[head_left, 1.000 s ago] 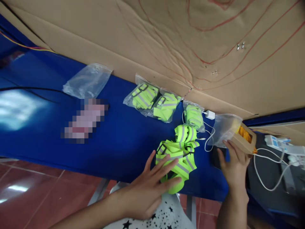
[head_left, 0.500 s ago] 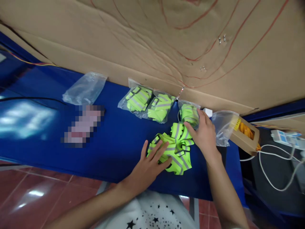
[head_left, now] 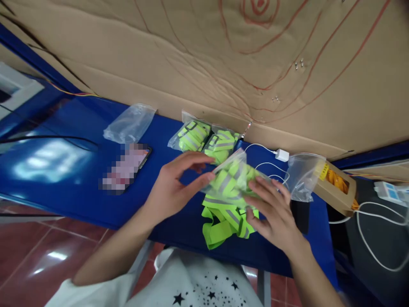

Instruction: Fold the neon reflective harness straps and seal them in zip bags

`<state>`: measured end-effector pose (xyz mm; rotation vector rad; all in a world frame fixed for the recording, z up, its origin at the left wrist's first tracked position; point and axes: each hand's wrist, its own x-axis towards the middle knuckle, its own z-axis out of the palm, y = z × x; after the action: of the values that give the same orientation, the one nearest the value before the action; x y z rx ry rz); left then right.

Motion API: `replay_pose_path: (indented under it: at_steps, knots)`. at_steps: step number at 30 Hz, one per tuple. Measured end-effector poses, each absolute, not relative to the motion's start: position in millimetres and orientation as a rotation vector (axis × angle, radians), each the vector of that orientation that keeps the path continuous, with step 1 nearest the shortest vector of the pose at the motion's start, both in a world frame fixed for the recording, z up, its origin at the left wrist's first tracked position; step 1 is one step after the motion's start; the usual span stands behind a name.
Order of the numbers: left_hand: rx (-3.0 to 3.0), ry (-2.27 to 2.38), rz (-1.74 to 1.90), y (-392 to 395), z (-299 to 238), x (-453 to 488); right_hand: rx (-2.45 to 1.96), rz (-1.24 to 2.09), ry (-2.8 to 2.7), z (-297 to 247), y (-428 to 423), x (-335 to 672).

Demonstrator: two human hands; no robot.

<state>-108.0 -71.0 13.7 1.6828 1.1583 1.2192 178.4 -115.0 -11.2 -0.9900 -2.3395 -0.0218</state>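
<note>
The place looked like a workroom, though whether a workshop or an office could not be told. A long blue table (head_left: 79, 181) stood against a brown cardboard wall (head_left: 191, 64) drawn over with red lines (head_left: 270, 88) and stuck with metal pins (head_left: 301, 64). On the table lay yellow-green straps (head_left: 220, 234), some loose and some in clear bags (head_left: 193, 136), along with a black cable (head_left: 47, 137) and a white charger (head_left: 282, 155). A box (head_left: 332, 200) sat at its right end. Below showed glossy red floor tiles (head_left: 25, 260).
</note>
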Motion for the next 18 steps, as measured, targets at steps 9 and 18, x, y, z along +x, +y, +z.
replay_pose_path:
  at_steps: [9,18]
  knots:
    - [1.127,0.932,1.043,-91.0,0.5,-75.2,-1.252,0.228,-1.875,0.8,-141.1,147.1]
    - [1.151,0.858,0.891,-112.8,-1.6,-42.6,-1.39,1.067,-1.443,6.9,-150.7,136.8]
